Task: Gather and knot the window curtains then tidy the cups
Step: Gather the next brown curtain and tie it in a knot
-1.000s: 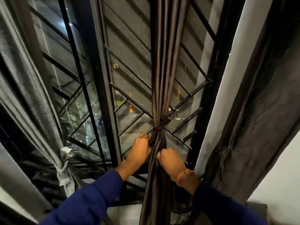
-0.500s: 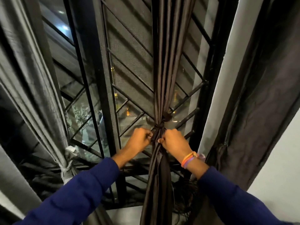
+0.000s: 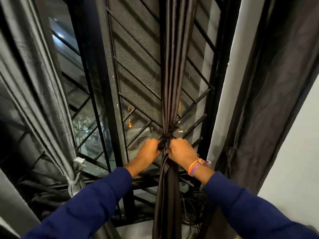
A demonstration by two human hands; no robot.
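Note:
A dark brown curtain (image 3: 174, 69) hangs gathered into a narrow bundle in front of the barred window. Its knot (image 3: 167, 135) sits at about mid-height. My left hand (image 3: 148, 150) grips the fabric just below the knot on the left side. My right hand (image 3: 181, 150), with coloured bands on the wrist, grips it on the right side. Both fists press against the bundle. At the far left a grey curtain (image 3: 39, 87) is gathered and tied with a pale knot (image 3: 74, 181). No cups are in view.
Black diagonal window bars (image 3: 138, 80) and a mesh screen stand behind the brown curtain. A dark loose curtain (image 3: 269, 94) hangs at the right beside a white wall (image 3: 296, 152). Coiled black cables (image 3: 195, 209) lie low behind the brown curtain.
Both hands have risen along the brown curtain and now sit tight under the knot. The view has tilted up and moved closer to the window.

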